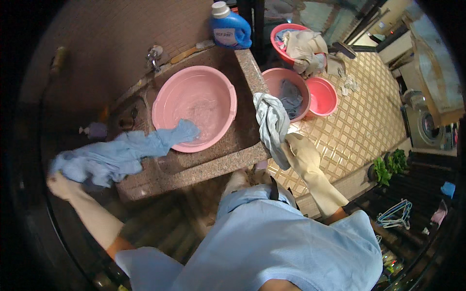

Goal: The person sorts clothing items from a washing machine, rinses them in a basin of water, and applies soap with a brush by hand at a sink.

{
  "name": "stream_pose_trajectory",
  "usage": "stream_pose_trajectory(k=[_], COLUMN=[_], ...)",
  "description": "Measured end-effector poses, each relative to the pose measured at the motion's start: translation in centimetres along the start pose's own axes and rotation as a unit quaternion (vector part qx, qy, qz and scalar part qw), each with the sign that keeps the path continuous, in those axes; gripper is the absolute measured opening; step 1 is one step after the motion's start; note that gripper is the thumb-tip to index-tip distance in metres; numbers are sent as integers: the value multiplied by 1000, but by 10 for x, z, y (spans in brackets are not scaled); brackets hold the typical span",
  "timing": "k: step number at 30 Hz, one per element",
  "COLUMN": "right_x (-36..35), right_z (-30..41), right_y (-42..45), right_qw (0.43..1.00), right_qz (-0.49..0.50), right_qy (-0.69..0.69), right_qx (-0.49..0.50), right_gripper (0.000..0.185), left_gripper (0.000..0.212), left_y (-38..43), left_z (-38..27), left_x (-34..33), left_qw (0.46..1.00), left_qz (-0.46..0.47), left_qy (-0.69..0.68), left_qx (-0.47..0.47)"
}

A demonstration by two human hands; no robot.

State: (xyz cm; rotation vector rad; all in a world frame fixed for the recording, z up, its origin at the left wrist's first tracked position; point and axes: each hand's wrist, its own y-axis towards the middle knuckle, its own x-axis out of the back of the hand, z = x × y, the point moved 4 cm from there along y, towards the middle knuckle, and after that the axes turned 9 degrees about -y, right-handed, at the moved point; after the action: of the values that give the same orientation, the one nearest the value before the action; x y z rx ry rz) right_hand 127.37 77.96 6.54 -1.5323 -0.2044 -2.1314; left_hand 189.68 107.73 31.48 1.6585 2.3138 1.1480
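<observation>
My left hand (62, 186), in a long cream rubber glove, is closed on the bunched end of a wet light-blue cloth (127, 147). The cloth stretches over the sink's left part, and its other end hangs into a pink plastic basin (198, 103) with water in it, inside the stone sink (214, 163). My right hand (300, 147), gloved alike, is at the lower end of a twisted pale grey cloth (271, 122) lying over the sink's right corner. Its fingers are partly hidden, so whether they grip the cloth is unclear.
A blue detergent bottle (229, 31) stands at the sink's back corner, near a metal tap (154, 56). Right of the sink are a pink basin with dark cloth (291, 96), a smaller pink bucket (322, 96) and a heaped laundry basin (280, 51) on the tiled floor.
</observation>
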Motion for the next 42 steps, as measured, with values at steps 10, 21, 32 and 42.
stream_pose_trajectory(k=[10, 21, 32, 42], right_x=[27, -40, 4, 47], right_z=[-48, -349, -492, -704], right_y=[-57, -216, -317, -296], right_qw=[970, 795, 638, 571], right_qz=[-193, -284, -254, -444], right_qy=[-7, 199, 351, 440], right_qx=[-148, -498, -637, -532], right_gripper=[22, 30, 38, 30], left_gripper=[34, 18, 14, 16], left_y=[-243, -519, -857, -1070], left_z=[35, -237, -450, -583], left_x=[-149, -199, -111, -159], left_qw=[890, 647, 486, 418], left_qz=[448, 651, 804, 867], left_qy=[-9, -378, -328, -272], left_qx=[-80, 120, 98, 15])
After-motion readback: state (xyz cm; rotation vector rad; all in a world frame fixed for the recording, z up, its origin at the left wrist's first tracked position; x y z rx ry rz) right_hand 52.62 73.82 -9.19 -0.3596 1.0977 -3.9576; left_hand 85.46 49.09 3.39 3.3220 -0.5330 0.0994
